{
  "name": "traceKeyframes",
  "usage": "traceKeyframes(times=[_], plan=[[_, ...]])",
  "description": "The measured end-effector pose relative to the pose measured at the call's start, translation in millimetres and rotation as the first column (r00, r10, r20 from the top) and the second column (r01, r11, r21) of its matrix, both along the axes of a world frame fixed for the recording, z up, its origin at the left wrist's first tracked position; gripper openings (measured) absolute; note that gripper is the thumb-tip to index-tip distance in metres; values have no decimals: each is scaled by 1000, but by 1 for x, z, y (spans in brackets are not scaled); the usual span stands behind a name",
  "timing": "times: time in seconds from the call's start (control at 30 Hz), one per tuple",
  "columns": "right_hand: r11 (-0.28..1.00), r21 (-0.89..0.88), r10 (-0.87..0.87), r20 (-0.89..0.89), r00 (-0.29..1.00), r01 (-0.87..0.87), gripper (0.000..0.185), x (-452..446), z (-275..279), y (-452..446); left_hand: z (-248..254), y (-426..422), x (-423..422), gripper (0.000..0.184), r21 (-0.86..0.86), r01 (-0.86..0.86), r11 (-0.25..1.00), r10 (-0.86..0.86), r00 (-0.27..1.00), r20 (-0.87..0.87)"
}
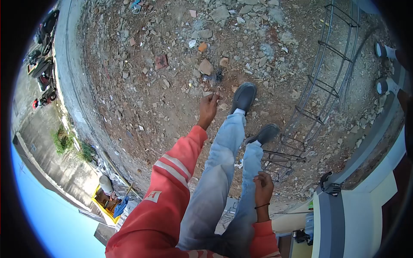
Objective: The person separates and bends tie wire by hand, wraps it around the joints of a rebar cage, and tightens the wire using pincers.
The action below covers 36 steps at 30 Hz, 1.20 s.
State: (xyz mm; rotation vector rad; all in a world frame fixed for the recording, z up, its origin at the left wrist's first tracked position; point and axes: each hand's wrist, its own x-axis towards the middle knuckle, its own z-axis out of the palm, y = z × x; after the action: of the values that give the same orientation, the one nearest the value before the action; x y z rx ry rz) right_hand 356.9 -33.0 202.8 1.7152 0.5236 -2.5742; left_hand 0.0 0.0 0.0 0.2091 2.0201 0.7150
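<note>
While hands hover, rubble below, steel cage nearby

Bare brown ground carries everything here, uneven and dusty, redder in places and greyer in others; small stones and broken rubble lie scattered all over it; a steel bar cage, long bars joined by cross ties, lies along one side; a reddish flat piece, an orange chunk and a white scrap lie apart; a tan stone sits near a dark tangle, its material unclear.
</note>
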Motion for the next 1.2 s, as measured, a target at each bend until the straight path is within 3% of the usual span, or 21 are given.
traceKeyframes(times=[0.07,0.1,0.17,0.23,0.33,0.4,0.43,0.47,0.5,0.53,0.6,0.63,0.7,0.73,0.9,0.97,1.03,1.07,1.17,1.2], plan=[[911,285,149,449,881,-299,47,-69,-7,20,18,6,-2,48,13,-25,1000,24,999,35],[899,341,136,381,915,-275,47,-96,74,53,134,28,-18,49,12,-33,999,33,999,-12],[593,711,206,319,925,-377,60,-130,114,88,213,49,-12,51,57,-65,996,65,998,4],[434,827,201,298,933,-357,66,-166,161,117,303,69,-4,54,199,-286,937,242,945,221],[206,947,203,203,958,-245,71,-199,223,134,418,81,11,51,419,-419,806,221,868,445],[305,941,481,-18,876,-148,54,-203,264,137,496,92,23,51,563,-424,709,149,871,468],[244,961,486,-6,874,-129,54,-201,288,141,532,95,26,52,585,-540,605,190,811,553],[434,878,504,-52,862,-201,44,-197,310,141,563,96,27,54,579,-647,496,214,738,640],[603,748,514,-99,852,-276,35,-190,330,136,587,94,28,54,614,-639,463,187,748,637],[572,775,523,-93,847,-268,35,-182,346,134,608,92,25,55,611,-676,411,244,728,641],[402,916,368,-139,919,-22,24,-157,376,131,644,83,23,52,604,-726,329,294,686,665],[381,924,372,-133,918,-20,24,-145,393,132,658,79,21,52,613,-725,314,279,688,670],[210,969,431,31,902,-134,22,-118,422,134,675,71,18,46,605,-754,254,350,655,670],[175,983,398,-20,917,-55,21,-109,427,130,679,67,12,46,607,-754,249,334,656,677],[232,948,383,117,916,-218,21,-84,453,103,688,55,-29,32,465,-873,147,360,485,797],[271,927,397,137,908,-259,21,-85,463,89,692,57,-57,28,508,-861,13,356,479,803],[238,879,417,291,861,-413,21,-96,483,78,711,61,-75,25,639,-768,45,391,603,696],[49,944,361,288,887,-326,20,-104,475,70,721,61,-86,25,632,-773,51,402,596,696],[66,963,283,231,931,-260,21,-131,483,70,732,62,-116,27,669,-737,99,366,652,664],[76,959,283,241,928,-272,21,-137,490,73,722,63,-128,27,674,-736,64,286,660,695]])
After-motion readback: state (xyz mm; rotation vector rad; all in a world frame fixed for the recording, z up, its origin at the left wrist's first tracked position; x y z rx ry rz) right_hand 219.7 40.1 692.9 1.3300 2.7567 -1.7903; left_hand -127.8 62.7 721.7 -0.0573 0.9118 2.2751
